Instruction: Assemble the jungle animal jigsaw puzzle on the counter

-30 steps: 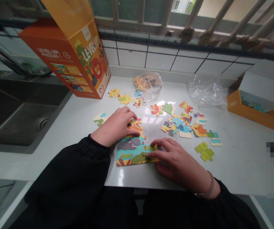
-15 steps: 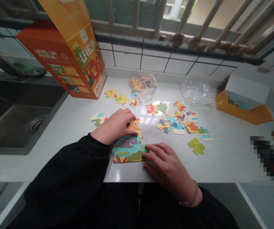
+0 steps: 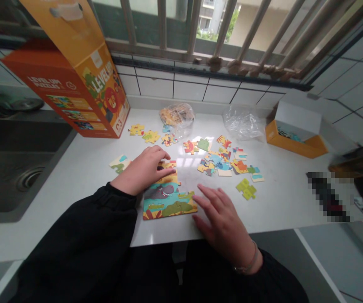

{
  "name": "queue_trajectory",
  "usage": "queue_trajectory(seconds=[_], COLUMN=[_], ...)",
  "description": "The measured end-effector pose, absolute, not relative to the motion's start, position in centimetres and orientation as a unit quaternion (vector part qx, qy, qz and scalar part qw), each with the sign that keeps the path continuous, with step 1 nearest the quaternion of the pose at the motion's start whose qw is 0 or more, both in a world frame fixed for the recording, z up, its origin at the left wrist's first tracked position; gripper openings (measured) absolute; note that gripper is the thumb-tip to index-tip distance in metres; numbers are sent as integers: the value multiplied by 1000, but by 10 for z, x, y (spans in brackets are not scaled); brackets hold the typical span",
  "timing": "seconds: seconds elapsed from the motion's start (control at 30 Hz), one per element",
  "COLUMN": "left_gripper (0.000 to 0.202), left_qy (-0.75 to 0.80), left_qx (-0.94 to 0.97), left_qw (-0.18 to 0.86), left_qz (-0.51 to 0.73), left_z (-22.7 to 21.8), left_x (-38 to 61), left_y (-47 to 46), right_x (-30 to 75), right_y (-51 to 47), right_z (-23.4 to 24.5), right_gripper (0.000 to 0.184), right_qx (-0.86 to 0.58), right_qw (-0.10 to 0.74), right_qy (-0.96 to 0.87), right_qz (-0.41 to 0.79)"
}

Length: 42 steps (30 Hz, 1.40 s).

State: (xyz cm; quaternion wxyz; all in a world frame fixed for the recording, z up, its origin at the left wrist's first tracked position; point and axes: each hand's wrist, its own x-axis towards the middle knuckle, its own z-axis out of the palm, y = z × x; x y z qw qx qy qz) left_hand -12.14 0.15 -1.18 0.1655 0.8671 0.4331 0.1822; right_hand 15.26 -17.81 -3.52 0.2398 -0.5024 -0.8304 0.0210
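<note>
Head view looks down on a white countertop [image 3: 282, 202] where a partly assembled jigsaw puzzle [image 3: 168, 202] lies near the front edge, showing a hippo and a crocodile on teal water. The left hand [image 3: 143, 170] sits loosely curved on the puzzle's far edge, its fingertips [image 3: 168, 171] over an orange-and-yellow piece [image 3: 168, 165]; whether it has hold of that piece cannot be told. The right hand [image 3: 222, 223] is spread open and holds nothing, its fingertips [image 3: 198, 201] at the puzzle's right edge. Loose puzzle pieces [image 3: 219, 164] lie in a scattered group beyond the right hand, and a lime-green piece [image 3: 246, 189] sits apart from them. A clear bag of pieces [image 3: 176, 115] stands near an orange LEVEL UP! puzzle box [image 3: 74, 80], with a crumpled plastic bag [image 3: 241, 122] and an orange box tray [image 3: 295, 143] to the right and a steel sink [image 3: 20, 181] to the left
</note>
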Motion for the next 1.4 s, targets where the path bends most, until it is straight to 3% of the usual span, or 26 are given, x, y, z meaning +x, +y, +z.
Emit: queue_trajectory(seconds=[0.1,0.2,0.37,0.5,0.57,0.73,0.8,0.9,1.03,1.23,1.4], left_gripper=[31,27,27,27,26,23,22,23,21,20,18], left_qy=[449,453,436,437,439,432,433,435,419,463,531], left_qx=[858,856,862,857,854,845,837,828,842,836,804], left_qw=[146,154,175,178,177,197,214,248,250,199,148], left_qz=[202,195,192,208,216,247,255,253,229,219,222], left_z=[-12,-11,-12,-13,-14,-10,-8,-6,-7,-10,-12], left_x=[-122,-122,-121,-120,-120,-119,-118,-116,-112,-112,-117], left_y=[4,4,3,4,4,1,0,-2,-2,2,6], right_x=[190,230,260,252,239,187,167,152,157,150,115], right_y=[-182,-182,-171,-154,-142,-96,-74,-48,-40,-52,-69], right_z=[-40,-44,-37,-14,0,13,3,-19,-32,-27,-26], right_gripper=[33,47,34,41,48,63,56,28,6,5,46], right_qx=[-623,-716,-724,-719,-695,-508,-449,-440,-459,-420,-343], right_qw=[231,179,107,69,96,242,293,354,348,307,198], right_qy=[-746,-669,-681,-692,-710,-736,-734,-732,-758,-825,-905], right_qz=[-57,-87,-31,2,64,376,417,382,307,219,153])
